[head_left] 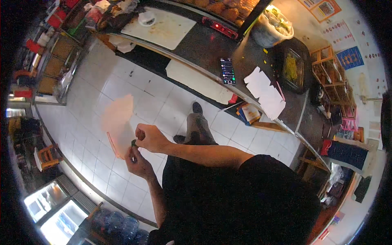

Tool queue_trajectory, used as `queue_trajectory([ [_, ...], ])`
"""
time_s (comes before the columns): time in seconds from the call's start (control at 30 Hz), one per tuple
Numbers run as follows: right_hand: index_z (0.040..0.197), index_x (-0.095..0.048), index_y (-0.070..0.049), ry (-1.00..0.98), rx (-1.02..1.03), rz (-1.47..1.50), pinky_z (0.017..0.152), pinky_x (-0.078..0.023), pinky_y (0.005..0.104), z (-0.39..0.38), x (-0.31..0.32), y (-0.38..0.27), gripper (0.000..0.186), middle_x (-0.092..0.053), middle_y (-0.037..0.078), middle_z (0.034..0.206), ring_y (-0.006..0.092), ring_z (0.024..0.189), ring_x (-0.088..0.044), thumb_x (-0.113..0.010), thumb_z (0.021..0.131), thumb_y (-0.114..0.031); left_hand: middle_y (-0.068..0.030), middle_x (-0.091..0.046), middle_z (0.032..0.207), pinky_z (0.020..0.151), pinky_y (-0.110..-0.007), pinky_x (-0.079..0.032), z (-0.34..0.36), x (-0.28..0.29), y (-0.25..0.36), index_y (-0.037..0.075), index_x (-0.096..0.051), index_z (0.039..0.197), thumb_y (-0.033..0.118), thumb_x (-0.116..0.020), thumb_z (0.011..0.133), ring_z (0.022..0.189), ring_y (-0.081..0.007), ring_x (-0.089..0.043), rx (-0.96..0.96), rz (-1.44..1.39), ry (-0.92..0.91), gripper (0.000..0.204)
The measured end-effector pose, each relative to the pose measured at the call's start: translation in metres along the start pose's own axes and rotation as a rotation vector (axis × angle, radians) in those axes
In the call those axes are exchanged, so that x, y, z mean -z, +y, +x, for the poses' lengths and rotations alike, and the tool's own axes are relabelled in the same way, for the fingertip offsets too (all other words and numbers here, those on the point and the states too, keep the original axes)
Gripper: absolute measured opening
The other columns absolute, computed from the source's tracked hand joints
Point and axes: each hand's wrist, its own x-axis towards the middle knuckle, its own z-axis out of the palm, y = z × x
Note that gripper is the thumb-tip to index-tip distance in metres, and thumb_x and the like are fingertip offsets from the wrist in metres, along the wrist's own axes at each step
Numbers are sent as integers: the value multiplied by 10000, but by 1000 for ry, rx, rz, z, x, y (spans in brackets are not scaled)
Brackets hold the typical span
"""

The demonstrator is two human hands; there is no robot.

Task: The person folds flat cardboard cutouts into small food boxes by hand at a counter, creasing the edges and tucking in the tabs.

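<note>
Both of my hands are raised close together in front of my body, over the tiled floor. A pale, translucent sheet or thin bag (117, 116) with a reddish strip along one side spreads out beyond them. A small dark green thing (133, 143), too small to name, shows between the fingertips of the two hands. My right hand (152, 138) is closed in a pinch beside it, with its fingers curled. My left hand (139, 164) is closed too, pinching at the green thing and the near end of the sheet. Which hand bears the sheet is hard to tell.
A dark counter (200, 61) runs across ahead, carrying a white cutting board (163, 32), a phone (227, 71), white paper sheets (265, 94), a lined tub (271, 30) and a black tray (290, 67). A wooden stool (46, 157) stands at the left.
</note>
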Motion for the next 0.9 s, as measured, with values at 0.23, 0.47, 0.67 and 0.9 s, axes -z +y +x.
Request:
queue_trajectory([
  [0.23,852,-575,12,90,-61,186,622,-513,315,12,59,13,197,-643,93,718,154,662,-624,-732,758,-62,-142,-687,989,748,-342,-573,-7,-56,31,-60,-659,1079,76,-639,970,923,-213,-674,-95,196,-155,176],
  [0.47,859,-626,32,120,-370,548,630,-523,304,15,126,63,166,-658,75,722,140,670,-626,-737,790,-71,-142,-673,1004,821,-350,-548,-30,-132,44,-29,-653,1075,68,-589,991,943,-211,-657,-41,318,-334,144],
  [0.67,777,-706,33,180,-172,228,658,-546,330,12,152,101,266,-684,121,876,208,795,-687,-721,869,-216,-130,-631,1108,932,-352,-485,-45,-181,59,-50,-601,1102,100,-529,1021,1059,-203,-598,160,280,-395,185],
  [0.9,1125,-504,2,410,-598,511,699,-557,345,44,189,105,546,-652,182,954,246,827,-692,-743,861,-411,-60,-562,971,882,-318,-431,-57,-189,60,8,-541,1004,90,-593,972,919,-153,-525,457,21,-305,102],
])
